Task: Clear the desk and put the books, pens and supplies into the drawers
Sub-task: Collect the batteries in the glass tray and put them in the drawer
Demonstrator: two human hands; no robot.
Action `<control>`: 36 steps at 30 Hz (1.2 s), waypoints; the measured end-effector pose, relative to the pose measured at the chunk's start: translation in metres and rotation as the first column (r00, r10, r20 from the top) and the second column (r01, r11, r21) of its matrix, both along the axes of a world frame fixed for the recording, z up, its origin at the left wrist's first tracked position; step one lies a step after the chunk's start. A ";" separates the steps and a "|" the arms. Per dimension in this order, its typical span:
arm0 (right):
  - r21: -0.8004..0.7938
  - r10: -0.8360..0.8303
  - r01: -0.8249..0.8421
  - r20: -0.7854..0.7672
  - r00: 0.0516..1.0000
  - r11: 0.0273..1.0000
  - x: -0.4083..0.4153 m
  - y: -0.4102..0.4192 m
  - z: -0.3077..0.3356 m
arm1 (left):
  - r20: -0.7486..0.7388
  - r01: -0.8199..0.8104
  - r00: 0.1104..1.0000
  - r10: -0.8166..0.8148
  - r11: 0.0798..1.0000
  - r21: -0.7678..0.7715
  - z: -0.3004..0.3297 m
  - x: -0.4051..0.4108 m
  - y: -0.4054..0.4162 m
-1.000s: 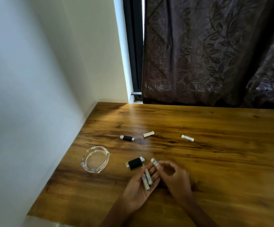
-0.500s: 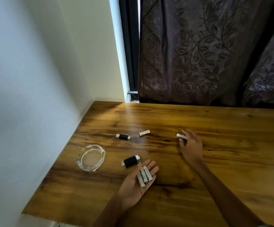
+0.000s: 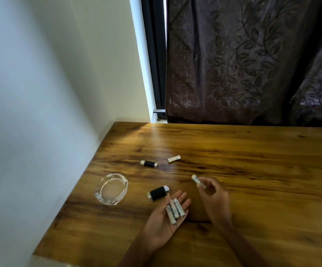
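Note:
My left hand [image 3: 163, 222] lies palm up over the wooden desk [image 3: 252, 189], with three white batteries [image 3: 174, 210] resting on its fingers. Just to the right, my right hand [image 3: 215, 199] pinches another white battery [image 3: 197, 180] between fingertips, a little above the desk. One more white battery [image 3: 174, 158] lies farther back on the desk. A larger black device with a silver end [image 3: 158, 192] sits right beside my left fingertips. A smaller black one [image 3: 149, 163] lies behind it.
A clear glass ashtray [image 3: 111, 188] stands left of the black device. A white wall runs along the desk's left edge. A dark patterned curtain [image 3: 252, 60] hangs behind the desk's far edge.
My right hand reached out to the far-right battery, picked it up and brought it back towards my left hand. The left hand stayed palm up with its batteries.

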State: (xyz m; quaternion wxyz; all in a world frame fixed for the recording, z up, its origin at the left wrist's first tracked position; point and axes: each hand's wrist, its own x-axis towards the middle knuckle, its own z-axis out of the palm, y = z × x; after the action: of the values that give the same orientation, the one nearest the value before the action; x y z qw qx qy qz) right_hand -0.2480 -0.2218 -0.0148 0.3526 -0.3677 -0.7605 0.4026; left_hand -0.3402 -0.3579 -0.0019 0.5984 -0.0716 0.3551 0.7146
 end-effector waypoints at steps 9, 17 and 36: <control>0.157 0.224 -0.227 0.039 0.974 0.961 -0.009 -0.040 0.013 | -0.024 -0.028 0.999 0.028 1.000 0.007 -0.002 0.002 -0.002; 0.190 0.223 -0.272 0.243 0.944 0.943 -0.075 0.027 0.022 | -0.009 -0.042 0.999 0.042 0.999 -0.030 0.003 0.006 -0.006; -0.161 0.314 -0.277 0.292 0.903 0.947 -0.063 0.023 0.023 | 0.020 -0.049 0.999 0.049 0.999 0.009 0.006 0.006 -0.012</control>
State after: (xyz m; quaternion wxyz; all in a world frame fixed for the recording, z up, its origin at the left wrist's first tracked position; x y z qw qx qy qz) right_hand -0.3110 -0.1990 0.0077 0.1402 -0.3268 -0.8292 0.4312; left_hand -0.3339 -0.3701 0.0043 0.5844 -0.0845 0.3441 0.7300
